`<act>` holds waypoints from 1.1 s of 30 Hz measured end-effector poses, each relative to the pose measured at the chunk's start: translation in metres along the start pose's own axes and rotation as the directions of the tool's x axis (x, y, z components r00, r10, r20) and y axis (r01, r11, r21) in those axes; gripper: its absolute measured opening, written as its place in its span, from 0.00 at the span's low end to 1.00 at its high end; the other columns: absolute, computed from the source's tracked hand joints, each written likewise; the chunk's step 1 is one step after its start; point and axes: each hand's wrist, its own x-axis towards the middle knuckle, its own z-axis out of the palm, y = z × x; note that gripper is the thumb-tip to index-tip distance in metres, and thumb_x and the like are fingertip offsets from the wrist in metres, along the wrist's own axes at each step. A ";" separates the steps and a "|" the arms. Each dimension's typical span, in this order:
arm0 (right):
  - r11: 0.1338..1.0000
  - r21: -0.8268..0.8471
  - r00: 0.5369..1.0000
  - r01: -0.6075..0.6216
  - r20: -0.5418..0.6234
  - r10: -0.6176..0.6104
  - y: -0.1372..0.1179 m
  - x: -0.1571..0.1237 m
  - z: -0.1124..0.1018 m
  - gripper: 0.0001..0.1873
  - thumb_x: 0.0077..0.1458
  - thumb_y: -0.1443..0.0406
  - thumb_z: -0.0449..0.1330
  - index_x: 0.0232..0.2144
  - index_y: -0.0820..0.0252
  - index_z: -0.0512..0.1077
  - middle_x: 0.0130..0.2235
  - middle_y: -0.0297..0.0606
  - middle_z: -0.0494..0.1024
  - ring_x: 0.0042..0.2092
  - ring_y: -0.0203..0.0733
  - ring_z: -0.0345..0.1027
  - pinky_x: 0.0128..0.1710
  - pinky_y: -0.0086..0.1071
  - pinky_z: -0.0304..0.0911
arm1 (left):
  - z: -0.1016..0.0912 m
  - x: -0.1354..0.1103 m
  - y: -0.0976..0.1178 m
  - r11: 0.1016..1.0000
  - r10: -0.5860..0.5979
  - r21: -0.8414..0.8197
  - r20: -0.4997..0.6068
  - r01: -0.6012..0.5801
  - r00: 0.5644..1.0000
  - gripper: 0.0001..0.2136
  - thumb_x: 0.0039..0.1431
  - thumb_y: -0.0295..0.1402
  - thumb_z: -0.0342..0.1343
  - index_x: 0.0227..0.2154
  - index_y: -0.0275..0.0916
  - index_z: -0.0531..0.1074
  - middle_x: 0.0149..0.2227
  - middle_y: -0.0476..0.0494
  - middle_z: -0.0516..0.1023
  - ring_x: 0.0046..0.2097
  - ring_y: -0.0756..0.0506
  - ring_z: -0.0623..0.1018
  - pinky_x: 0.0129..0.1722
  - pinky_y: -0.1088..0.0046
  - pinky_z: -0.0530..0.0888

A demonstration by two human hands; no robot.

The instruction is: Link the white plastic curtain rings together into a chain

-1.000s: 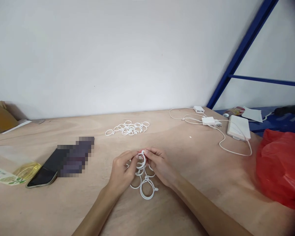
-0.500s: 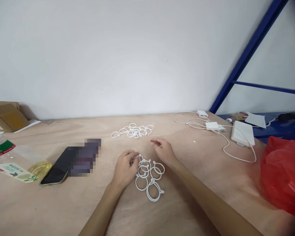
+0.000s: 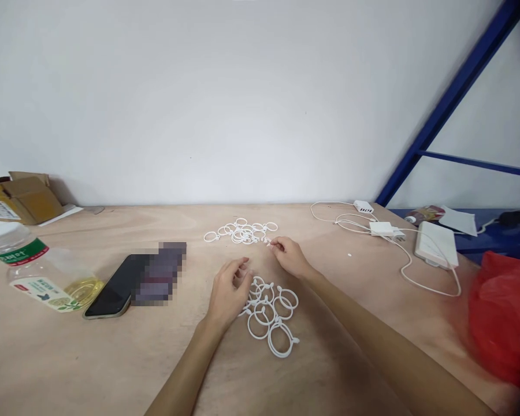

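Observation:
A chain of linked white plastic curtain rings (image 3: 271, 312) lies on the plywood table (image 3: 338, 358) in front of me. My left hand (image 3: 229, 292) hovers just left of the chain, its fingers apart and holding nothing. Farther up the table lies a loose pile of the same rings (image 3: 242, 233). My right hand (image 3: 289, 257) reaches its right edge, with thumb and forefinger pinched on what appears to be one ring. The fingers hide most of that ring.
A phone (image 3: 112, 287) lies left of my hands beside a pixelated object (image 3: 161, 273). Farther left stand an oil bottle (image 3: 39, 271) and a cardboard box (image 3: 26, 199). To the right are white chargers with cable (image 3: 381, 229), a white power bank (image 3: 435, 245) and a red plastic bag (image 3: 505, 318).
My left hand has let go of the chain and opened. My right hand has moved up from beside the chain to the loose pile, and its fingers have pinched together.

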 end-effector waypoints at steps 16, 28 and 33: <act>0.270 0.871 0.906 -0.410 0.423 0.010 -0.034 -0.075 0.005 0.10 0.43 0.61 0.68 0.25 0.62 0.74 0.26 0.32 0.69 0.27 0.30 0.57 0.25 0.27 0.49 | 0.006 -0.014 0.021 0.968 0.250 0.006 -0.146 -0.252 0.957 0.18 0.52 0.38 0.61 0.45 0.37 0.71 0.35 0.44 0.79 0.36 0.47 0.78 0.40 0.69 0.75; 0.099 0.904 0.907 -0.416 0.420 -0.019 -0.046 -0.084 0.005 0.09 0.46 0.61 0.67 0.27 0.62 0.74 0.27 0.32 0.72 0.29 0.31 0.62 0.34 0.28 0.58 | 0.010 -0.026 0.044 0.994 0.108 0.059 -0.230 -0.097 0.967 0.14 0.45 0.41 0.64 0.32 0.37 0.73 0.24 0.50 0.77 0.23 0.51 0.73 0.24 0.76 0.72; 0.059 0.902 0.903 -0.428 0.429 0.003 -0.045 -0.086 0.011 0.10 0.45 0.61 0.67 0.26 0.62 0.72 0.26 0.31 0.70 0.29 0.32 0.62 0.34 0.28 0.59 | 0.013 -0.028 0.049 0.999 -0.008 -0.037 -0.202 0.001 0.979 0.12 0.43 0.40 0.63 0.26 0.37 0.71 0.20 0.52 0.75 0.20 0.53 0.71 0.20 0.78 0.69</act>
